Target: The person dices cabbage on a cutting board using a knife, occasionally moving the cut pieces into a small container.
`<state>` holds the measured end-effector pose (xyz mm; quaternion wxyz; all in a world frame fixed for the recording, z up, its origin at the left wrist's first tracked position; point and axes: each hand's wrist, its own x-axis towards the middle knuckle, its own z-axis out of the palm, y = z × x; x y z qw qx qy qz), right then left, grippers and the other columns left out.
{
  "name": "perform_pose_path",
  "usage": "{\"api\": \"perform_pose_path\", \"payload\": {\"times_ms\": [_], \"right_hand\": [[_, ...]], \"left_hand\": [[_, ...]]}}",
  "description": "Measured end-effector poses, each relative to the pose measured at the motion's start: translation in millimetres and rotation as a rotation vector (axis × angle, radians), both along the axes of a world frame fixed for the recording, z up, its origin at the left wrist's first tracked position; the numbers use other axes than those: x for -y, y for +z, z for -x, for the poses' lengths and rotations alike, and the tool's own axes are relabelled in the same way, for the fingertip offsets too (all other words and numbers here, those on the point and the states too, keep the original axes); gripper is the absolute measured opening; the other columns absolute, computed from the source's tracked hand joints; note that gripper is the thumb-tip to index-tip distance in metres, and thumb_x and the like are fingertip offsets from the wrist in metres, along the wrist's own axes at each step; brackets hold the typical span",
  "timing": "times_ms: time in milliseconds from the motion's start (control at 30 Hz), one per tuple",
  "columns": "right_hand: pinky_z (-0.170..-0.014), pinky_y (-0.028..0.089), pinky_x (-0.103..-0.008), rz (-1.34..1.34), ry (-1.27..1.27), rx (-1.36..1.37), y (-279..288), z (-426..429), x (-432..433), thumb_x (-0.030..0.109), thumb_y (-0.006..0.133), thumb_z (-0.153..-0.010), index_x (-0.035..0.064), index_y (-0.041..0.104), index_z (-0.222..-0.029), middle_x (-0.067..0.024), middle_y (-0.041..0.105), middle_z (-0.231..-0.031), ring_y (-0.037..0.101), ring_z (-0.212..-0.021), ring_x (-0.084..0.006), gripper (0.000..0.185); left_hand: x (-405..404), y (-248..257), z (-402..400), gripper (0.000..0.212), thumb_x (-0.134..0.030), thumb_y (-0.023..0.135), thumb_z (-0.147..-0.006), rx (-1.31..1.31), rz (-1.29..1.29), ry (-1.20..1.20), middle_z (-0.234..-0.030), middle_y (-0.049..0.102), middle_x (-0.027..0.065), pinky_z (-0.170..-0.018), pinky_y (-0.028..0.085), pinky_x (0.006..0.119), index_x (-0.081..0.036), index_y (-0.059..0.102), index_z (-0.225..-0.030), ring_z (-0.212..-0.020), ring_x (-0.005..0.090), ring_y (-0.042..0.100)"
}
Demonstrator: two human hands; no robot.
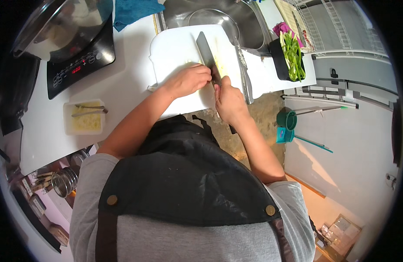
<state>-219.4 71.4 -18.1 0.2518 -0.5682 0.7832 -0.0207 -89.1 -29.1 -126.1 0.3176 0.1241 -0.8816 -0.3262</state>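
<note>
My right hand (230,101) grips the handle of a wide-bladed kitchen knife (206,50), its blade standing over a white cutting board (172,46). Close against the blade's left side is my left hand (191,79), with fingers curled; whatever lies beneath its fingertips is hidden. Pale yellow chopped bits (222,64) lie to the right of the blade, with a few more pieces just above my left hand. A second knife or similar long tool (243,70) rests along the board's right edge. Left of my forearm, a plastic container (86,117) holds pale yellow minced food and metal utensils.
An induction cooker (80,70) with a large clear-lidded pot (61,29) stands at upper left. A blue cloth (136,13) lies beside the steel sink (250,19) behind the board. At right are a black container of green onions (291,57) and a wire rack (339,29).
</note>
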Motion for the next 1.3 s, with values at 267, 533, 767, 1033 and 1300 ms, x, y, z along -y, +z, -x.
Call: {"api": "perform_pose_path", "payload": {"times_ms": [267, 533, 767, 1033, 1300], "right_hand": [[-0.075, 0.047, -0.0544, -0.078, -0.009, 0.016, 5.5, -1.5, -7.0, 0.022, 0.040, -0.097, -0.0038, 0.041, -0.099, -0.0341, 0.061, -0.081, 0.059, -0.082, -0.0510, 0.026], [-0.072, 0.046, -0.0557, 0.006, 0.019, 0.009, 9.1, -2.7, -0.7, 0.022, 0.042, -0.096, -0.0043, 0.042, -0.097, -0.0337, 0.060, -0.077, 0.058, -0.078, -0.0516, 0.026], [-0.075, 0.047, -0.0552, 0.024, -0.031, 0.010, -0.3, -8.4, 12.5, 0.020, 0.041, -0.096, -0.0047, 0.042, -0.098, -0.0351, 0.060, -0.080, 0.059, -0.081, -0.0521, 0.025], [-0.074, 0.046, -0.0546, 0.043, -0.044, 0.029, -10.4, -12.3, 6.6, 0.022, 0.041, -0.097, -0.0072, 0.042, -0.099, -0.0344, 0.060, -0.079, 0.058, -0.081, -0.0519, 0.030], [-0.079, 0.046, -0.0532, -0.062, -0.014, 0.043, 5.8, -6.9, 18.9, 0.025, 0.040, -0.096, -0.0070, 0.042, -0.104, -0.0357, 0.061, -0.086, 0.058, -0.088, -0.0517, 0.033]], "left_hand": [[1.7, -3.6, 4.8, 0.009, -0.004, 0.062, -0.077, -0.066, -0.157, 0.065, -0.089, 0.060, 0.0120, -0.078, 0.048, 0.039, -0.001, 0.063, -0.085, -0.088, 0.0314, 0.058], [7.7, -3.8, 4.4, 0.011, -0.001, 0.061, -0.073, -0.023, -0.217, 0.034, -0.088, 0.059, 0.0133, -0.072, 0.048, 0.039, 0.000, 0.060, -0.083, -0.083, 0.0327, 0.057], [0.6, -4.1, 3.6, 0.010, -0.002, 0.061, -0.071, -0.021, -0.194, 0.070, -0.084, 0.059, 0.0124, -0.073, 0.048, 0.040, -0.001, 0.061, -0.082, -0.082, 0.0332, 0.058], [6.3, -9.8, 6.3, 0.014, -0.003, 0.065, -0.070, -0.070, -0.072, 0.142, -0.090, 0.062, 0.0126, -0.076, 0.049, 0.038, -0.002, 0.064, -0.083, -0.086, 0.0319, 0.059], [2.8, -13.1, 0.4, 0.015, -0.001, 0.066, -0.065, -0.009, -0.088, 0.129, -0.089, 0.062, 0.0119, -0.077, 0.050, 0.038, -0.002, 0.063, -0.079, -0.085, 0.0310, 0.060]]}}
